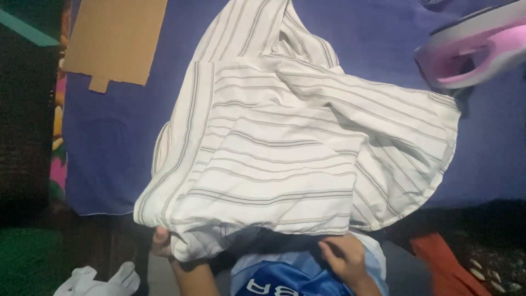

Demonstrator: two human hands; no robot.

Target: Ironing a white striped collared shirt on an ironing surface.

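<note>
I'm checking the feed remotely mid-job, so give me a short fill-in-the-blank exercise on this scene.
1. Both hands grip the near edge of a white shirt patterned with thin ____.
2. The surface under the shirt is covered in ____ cloth.
3. At the top right stands a pink and white ____.
4. The flat brown piece at the top left is ____.

Missing words: stripes; blue; iron; cardboard

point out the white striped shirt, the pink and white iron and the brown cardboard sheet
white striped cloth shirt [285, 159], head view, middle of the spread fabric
pink and white clothes iron [471, 49], head view, pink handle opening
flat brown cardboard sheet [115, 35], head view, centre of the sheet
</note>
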